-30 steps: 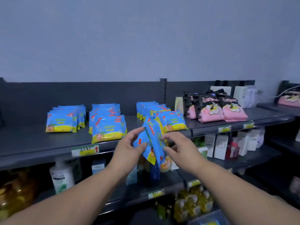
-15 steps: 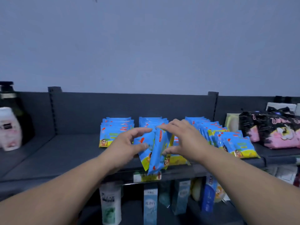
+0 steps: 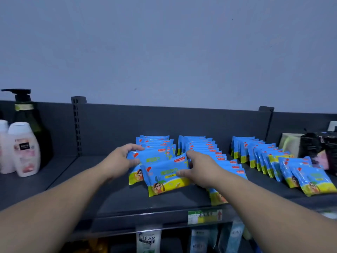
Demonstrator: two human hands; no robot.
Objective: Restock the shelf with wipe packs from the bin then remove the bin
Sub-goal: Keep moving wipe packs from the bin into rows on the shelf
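Restocking step: left hand (image 3: 119, 161) and right hand (image 3: 201, 169), fingers grasping two wipe packs (image 3: 164, 177), lowered onto shelf (image 3: 76, 181) at frame centre, fronting leftmost row (image 3: 155, 141). Next, likely: release, square up; bin not in view.

shop | dark shelf (image 3: 109, 198) | price tag (image 3: 205, 217) | stocked wipe packs (image 3: 198, 143)

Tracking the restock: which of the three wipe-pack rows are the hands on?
The leftmost row: alone among them, left hand and right hand each grip a pack at its front.
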